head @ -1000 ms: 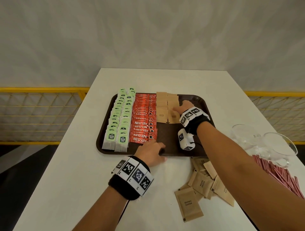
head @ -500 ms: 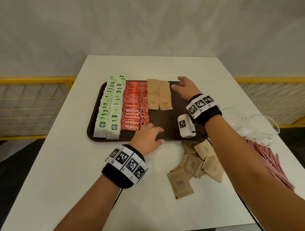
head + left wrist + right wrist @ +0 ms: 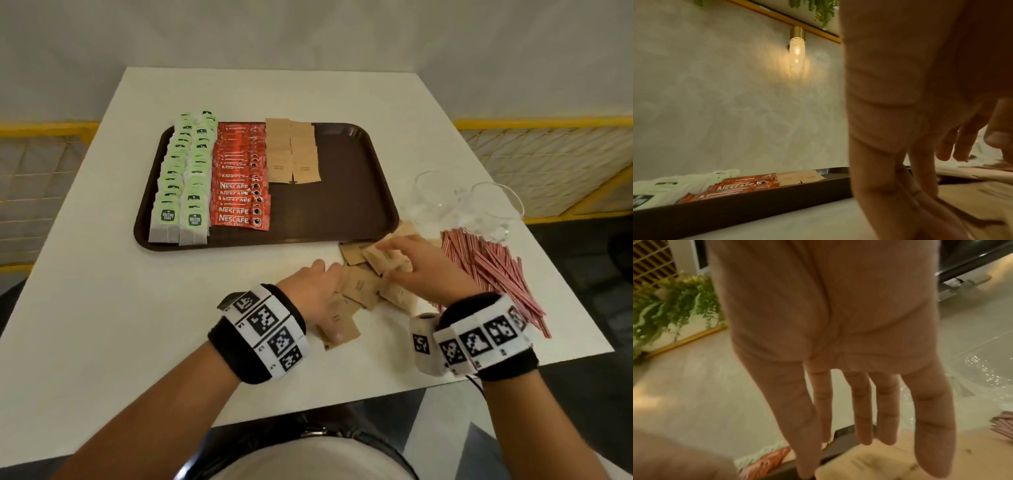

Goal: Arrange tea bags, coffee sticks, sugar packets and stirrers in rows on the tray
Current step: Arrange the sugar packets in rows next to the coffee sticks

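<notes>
Both hands lie with straight fingers on the loose sugar packets [image 3: 363,291], gripping nothing: the left hand [image 3: 317,291] presses flat on the nearer packets, the right hand [image 3: 416,270] spreads its fingers [image 3: 861,410] over the farther ones. This heap lies on the white table [image 3: 102,308], just before the near right corner of the brown tray [image 3: 342,205]. Right of the heap are the striped stirrers [image 3: 493,270]. On the tray stand rows: tea bags [image 3: 181,178] at left, coffee sticks [image 3: 239,178] beside them, then some sugar packets [image 3: 291,154]. Two glasses [image 3: 466,209] stand right of the tray.
</notes>
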